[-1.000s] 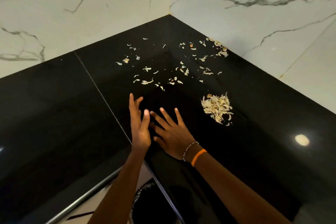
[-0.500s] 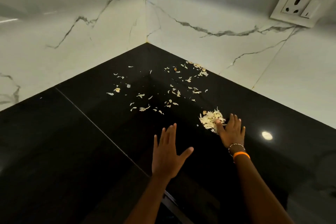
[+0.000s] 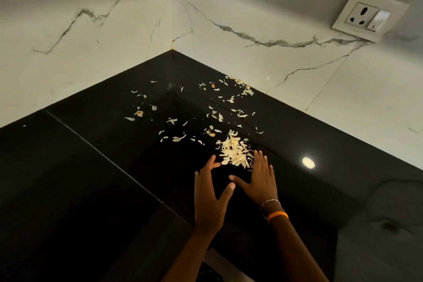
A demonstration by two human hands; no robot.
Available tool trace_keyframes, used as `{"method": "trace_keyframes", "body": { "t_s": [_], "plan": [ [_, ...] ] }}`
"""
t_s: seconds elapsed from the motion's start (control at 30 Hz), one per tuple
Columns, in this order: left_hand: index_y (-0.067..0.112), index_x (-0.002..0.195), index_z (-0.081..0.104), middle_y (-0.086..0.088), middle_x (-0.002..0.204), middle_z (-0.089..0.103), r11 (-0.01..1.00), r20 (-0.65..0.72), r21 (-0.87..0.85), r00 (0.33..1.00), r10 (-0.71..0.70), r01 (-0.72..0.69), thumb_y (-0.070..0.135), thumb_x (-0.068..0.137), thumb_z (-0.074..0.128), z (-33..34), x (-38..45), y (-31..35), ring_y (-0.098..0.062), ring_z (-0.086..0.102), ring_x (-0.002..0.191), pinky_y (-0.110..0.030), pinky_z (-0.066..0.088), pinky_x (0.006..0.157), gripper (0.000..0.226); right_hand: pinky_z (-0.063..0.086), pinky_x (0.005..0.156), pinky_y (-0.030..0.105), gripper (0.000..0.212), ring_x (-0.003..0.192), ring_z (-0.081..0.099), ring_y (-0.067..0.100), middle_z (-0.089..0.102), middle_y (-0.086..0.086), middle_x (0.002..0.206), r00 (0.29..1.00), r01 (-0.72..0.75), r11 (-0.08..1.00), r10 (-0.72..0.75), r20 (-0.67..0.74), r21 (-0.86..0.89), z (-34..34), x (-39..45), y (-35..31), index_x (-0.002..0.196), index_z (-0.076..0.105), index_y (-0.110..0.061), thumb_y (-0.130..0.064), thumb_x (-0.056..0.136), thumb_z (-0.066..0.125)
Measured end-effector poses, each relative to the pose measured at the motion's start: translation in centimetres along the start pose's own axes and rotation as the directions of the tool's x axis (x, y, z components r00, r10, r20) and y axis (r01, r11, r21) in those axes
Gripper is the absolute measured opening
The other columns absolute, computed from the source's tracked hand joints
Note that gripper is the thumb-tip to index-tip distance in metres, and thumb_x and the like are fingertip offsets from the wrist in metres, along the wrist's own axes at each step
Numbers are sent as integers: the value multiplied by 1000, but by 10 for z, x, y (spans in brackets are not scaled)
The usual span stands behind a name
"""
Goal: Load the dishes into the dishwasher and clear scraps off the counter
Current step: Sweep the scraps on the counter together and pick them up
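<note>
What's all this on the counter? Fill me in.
A person is clearing pale scraps off a black counter in the corner. Both hands are open and flat: the left hand and the right hand, with an orange band on its wrist, flank the near side of a gathered pile. Many loose scraps lie scattered farther back toward the walls. No dishes are in view.

Left hand (image 3: 207, 199) and right hand (image 3: 259, 182) lie side by side, fingers straight, thumbs nearly touching.
</note>
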State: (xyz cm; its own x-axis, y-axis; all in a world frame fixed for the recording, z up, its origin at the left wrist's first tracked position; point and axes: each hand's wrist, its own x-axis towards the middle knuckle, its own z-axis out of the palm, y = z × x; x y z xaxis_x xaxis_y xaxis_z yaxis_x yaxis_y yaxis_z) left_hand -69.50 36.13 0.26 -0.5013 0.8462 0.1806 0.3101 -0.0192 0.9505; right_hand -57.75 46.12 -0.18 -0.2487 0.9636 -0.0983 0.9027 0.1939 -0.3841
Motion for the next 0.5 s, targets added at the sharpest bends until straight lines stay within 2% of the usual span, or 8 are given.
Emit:
{"method": "trace_keyframes", "body": {
  "t_s": [0.1, 0.2, 0.27, 0.33, 0.4, 0.5],
  "plan": [
    [33, 136, 34, 27, 125, 43, 993, -114, 3, 986, -119, 121, 48, 81, 51, -1, 5, 2, 1, 41, 123, -52, 27, 112, 60, -3, 116, 41, 101, 145, -7, 24, -7, 10, 157, 999, -29, 997, 27, -23, -68, 7, 16, -24, 148, -6, -10, -71, 80, 38],
    [22, 140, 33, 5, 141, 41, 936, -90, 334, 992, -85, 111, 30, 80, 65, -8, 21, 0, -15, 34, 136, -45, 10, 119, 69, 1, 118, 41, 91, 146, -5, 23, -3, 10, 158, 993, 119, 991, -119, 4, -55, 9, 37, -46, 148, -3, -9, -63, 87, 38],
    [20, 146, 20, -1, 152, 26, 822, -14, 561, 995, -104, 94, 39, 80, 65, -19, 37, -6, -18, 17, 144, -43, 1, 118, 82, 1, 118, 41, 91, 146, -4, 23, -4, 8, 158, 969, 245, 969, -243, 53, -26, 6, 46, -47, 148, -1, -11, -60, 86, 44],
    [18, 148, 9, -3, 157, 12, 723, 12, 681, 986, -165, 112, 58, 75, 62, -32, 53, -13, -21, 3, 146, -44, -6, 115, 99, -2, 116, 42, 88, 145, -4, 23, -2, 6, 158, 967, 254, 967, -254, 0, 21, -1, 53, -36, 149, 2, -11, -57, 87, 45],
    [15, 149, -3, -5, 158, -2, 675, 27, 724, 971, -236, 143, 73, 66, 59, -43, 69, -19, -23, -7, 146, -42, -11, 113, 119, -1, 116, 44, 78, 145, -4, 22, 2, 6, 158, 985, 158, 983, -150, -89, 91, -9, 62, -17, 148, 8, -11, -51, 91, 44],
    [16, 145, -23, -5, 156, -21, 617, 108, 781, 950, -293, 102, 90, 50, 48, -49, 88, -24, -23, -22, 143, -44, -14, 112, 139, 4, 118, 46, 70, 146, -1, 25, 7, 10, 157, 994, 22, 991, -7, -113, 131, -23, 88, 7, 147, 14, -10, -45, 93, 42]
  ]
}}
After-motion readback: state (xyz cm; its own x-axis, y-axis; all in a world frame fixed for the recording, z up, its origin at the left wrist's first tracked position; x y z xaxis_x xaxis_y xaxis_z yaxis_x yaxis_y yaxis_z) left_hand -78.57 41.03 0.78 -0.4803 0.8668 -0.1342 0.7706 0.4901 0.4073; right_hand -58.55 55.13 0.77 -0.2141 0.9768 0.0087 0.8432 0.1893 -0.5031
